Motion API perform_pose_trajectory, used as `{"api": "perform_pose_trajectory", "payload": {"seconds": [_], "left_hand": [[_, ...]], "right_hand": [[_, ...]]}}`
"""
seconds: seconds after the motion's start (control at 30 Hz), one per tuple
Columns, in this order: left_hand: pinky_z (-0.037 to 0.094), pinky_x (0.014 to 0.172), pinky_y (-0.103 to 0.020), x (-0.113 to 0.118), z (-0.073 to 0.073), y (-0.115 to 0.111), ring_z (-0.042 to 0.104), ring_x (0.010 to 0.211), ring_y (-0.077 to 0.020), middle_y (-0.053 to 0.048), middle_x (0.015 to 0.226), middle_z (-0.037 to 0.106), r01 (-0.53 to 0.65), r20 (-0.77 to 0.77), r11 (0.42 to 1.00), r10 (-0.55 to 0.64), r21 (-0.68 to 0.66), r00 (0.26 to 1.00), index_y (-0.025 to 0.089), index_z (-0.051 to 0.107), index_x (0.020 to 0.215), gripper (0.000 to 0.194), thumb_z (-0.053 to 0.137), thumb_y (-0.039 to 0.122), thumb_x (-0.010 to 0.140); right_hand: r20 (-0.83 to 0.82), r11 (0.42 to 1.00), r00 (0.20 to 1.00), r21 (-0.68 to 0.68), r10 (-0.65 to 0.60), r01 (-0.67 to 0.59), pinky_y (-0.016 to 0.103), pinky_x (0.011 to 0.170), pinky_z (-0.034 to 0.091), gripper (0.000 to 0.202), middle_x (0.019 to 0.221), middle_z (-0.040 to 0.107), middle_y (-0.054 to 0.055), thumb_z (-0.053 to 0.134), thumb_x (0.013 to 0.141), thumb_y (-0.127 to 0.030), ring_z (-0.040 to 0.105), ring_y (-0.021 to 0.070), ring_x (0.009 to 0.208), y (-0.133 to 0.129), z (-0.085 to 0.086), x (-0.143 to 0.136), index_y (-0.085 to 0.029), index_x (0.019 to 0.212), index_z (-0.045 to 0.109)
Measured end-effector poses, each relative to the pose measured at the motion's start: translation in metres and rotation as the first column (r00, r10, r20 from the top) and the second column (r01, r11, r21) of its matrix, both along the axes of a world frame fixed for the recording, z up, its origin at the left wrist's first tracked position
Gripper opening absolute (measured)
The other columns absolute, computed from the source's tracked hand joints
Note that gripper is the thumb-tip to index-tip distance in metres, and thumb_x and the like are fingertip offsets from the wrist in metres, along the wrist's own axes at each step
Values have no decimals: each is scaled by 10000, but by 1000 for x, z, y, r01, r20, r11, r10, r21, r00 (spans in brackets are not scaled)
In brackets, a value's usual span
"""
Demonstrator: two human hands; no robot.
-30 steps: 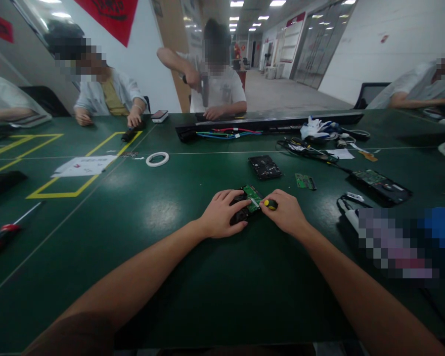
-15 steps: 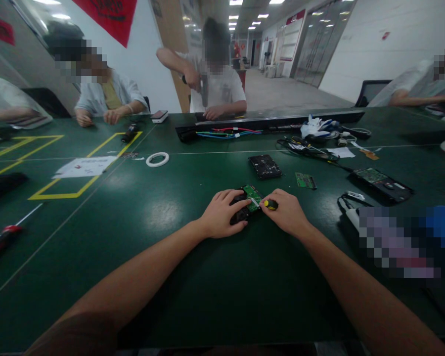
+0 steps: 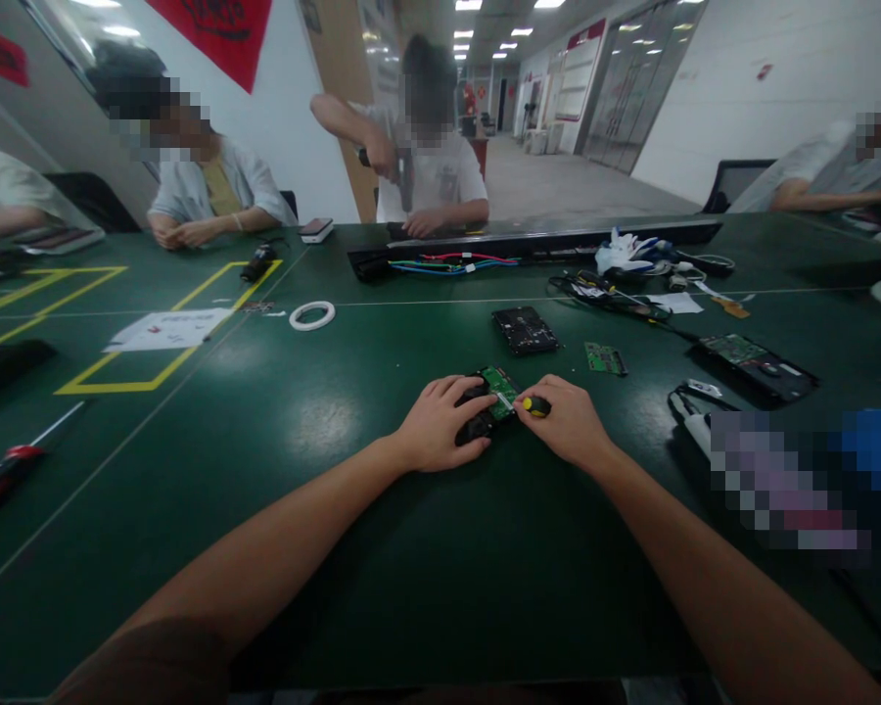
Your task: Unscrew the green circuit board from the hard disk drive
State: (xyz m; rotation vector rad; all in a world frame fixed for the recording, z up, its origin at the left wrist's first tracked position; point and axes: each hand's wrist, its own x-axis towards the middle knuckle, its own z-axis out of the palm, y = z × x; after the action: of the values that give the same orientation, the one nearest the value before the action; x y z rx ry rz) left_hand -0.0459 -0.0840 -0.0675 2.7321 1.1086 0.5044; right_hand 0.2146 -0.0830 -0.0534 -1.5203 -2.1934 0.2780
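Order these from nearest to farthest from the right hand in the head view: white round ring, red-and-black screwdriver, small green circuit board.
1. Small green circuit board: just beyond the right hand.
2. White round ring: ahead, well left.
3. Red-and-black screwdriver: at the left edge.

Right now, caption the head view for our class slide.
Left grip on a black hard drive with a green circuit board, right grip holding a yellow-and-black tool near its edge.
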Motion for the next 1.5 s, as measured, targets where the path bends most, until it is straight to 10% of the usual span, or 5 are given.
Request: {"api": "perform_pose_trajectory", "payload": {"seconds": [0.77,1.0,1.5], "left_hand": [[331,1210,-629,-2,-2,1,344,1507,-417,-51,1654,415,15,-1,1000,-15,0,1000,329,448,1567,726,649,542,903],[321,1215,-630,-3,0,3,346,1505,-412,-67,1674,373,17,-21,1000,-17,-11,1000,328,441,1570,729,660,501,896],[228,1252,-664,-13,5,18,274,1559,-415,-43,1690,371,20,-41,998,-23,-54,999,317,440,1556,734,668,476,876]], "right_hand": [[-285,966,942,133,-176,221,403,753,537,325,959,724,76,688,885,-459,680,247,836,0,6,4,-229,1114,677],[-324,944,943,280,-77,174,461,871,557,293,1136,632,116,642,884,-256,640,264,991,1,7,7,-219,1173,608],[-401,887,916,427,10,177,488,857,667,594,1392,650,116,691,933,-323,746,253,965,5,-2,7,-301,1485,476]]}}
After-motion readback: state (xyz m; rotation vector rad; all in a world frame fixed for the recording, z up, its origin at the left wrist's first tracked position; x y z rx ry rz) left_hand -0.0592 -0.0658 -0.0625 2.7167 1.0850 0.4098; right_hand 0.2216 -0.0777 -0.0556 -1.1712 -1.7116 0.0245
